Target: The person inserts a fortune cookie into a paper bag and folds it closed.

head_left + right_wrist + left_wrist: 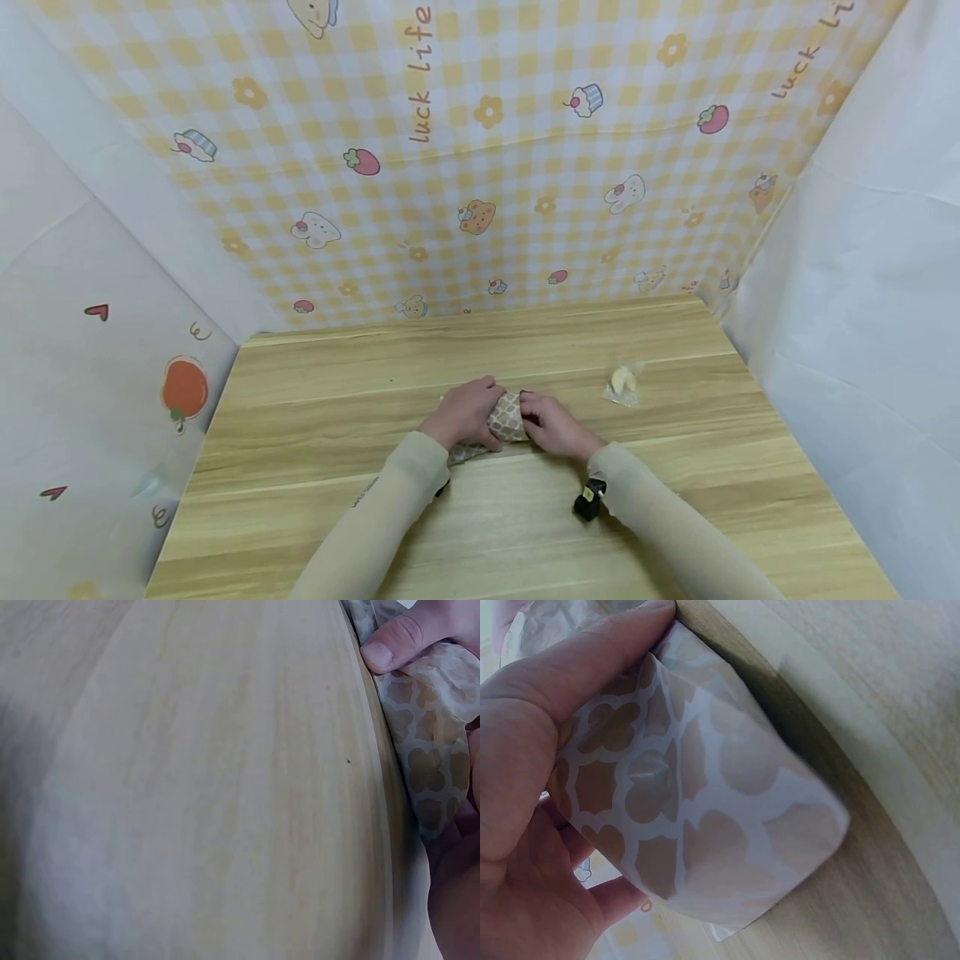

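A brown-and-white patterned paper bag (pixel 507 418) lies sideways on the wooden table between both hands. My left hand (pixel 467 412) grips it from the left, thumb along the near side and fingers over the far side. In the left wrist view, the folded end of the paper bag (pixel 735 795) sticks out past the thumb. At the right end of the bag is my right hand (pixel 553 423), its curled fingers holding the edge there; the fingertips are partly hidden. The right wrist view shows the crumpled paper bag (pixel 424 742) between the left thumb and the right hand (pixel 457 892).
Behind and right of the hands, a pale, curved piece of food (pixel 622 381) in clear wrapping lies on the wooden table (pixel 337 375). A yellow checked cloth (pixel 450 183) hangs at the back, with white sheets (pixel 847 292) at the sides.
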`<action>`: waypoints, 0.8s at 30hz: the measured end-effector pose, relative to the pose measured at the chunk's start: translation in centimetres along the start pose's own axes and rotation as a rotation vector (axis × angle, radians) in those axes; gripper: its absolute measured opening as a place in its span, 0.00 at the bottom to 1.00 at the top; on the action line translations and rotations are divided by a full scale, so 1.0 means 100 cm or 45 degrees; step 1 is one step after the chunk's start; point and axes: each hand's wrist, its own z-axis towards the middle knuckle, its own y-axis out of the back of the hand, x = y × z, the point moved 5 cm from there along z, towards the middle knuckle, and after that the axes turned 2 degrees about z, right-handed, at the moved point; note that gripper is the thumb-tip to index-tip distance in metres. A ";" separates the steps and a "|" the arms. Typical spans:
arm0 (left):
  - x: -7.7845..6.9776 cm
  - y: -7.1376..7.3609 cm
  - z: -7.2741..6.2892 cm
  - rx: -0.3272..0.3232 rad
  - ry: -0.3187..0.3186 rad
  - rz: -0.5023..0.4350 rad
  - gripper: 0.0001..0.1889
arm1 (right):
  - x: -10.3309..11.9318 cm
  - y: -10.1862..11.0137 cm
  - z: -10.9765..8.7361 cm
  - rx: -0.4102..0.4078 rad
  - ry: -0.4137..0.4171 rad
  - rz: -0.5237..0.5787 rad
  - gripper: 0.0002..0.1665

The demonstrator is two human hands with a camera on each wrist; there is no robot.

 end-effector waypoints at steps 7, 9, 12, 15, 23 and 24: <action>0.000 0.000 0.000 -0.010 -0.003 -0.017 0.41 | 0.000 -0.001 0.001 0.062 -0.018 -0.022 0.16; -0.001 0.000 0.000 -0.011 -0.014 -0.019 0.41 | -0.001 -0.002 0.002 0.075 -0.004 -0.041 0.17; -0.002 0.001 0.000 -0.009 -0.025 -0.019 0.41 | -0.002 -0.003 0.003 0.099 0.010 -0.063 0.17; -0.002 0.001 -0.001 -0.015 -0.034 -0.030 0.41 | -0.001 -0.003 0.004 0.124 0.011 -0.072 0.17; -0.004 0.001 -0.002 -0.010 -0.057 -0.097 0.41 | 0.005 -0.004 0.006 0.171 0.052 -0.166 0.17; -0.005 0.001 -0.002 -0.010 -0.062 -0.105 0.40 | 0.005 -0.004 0.006 0.177 0.050 -0.174 0.16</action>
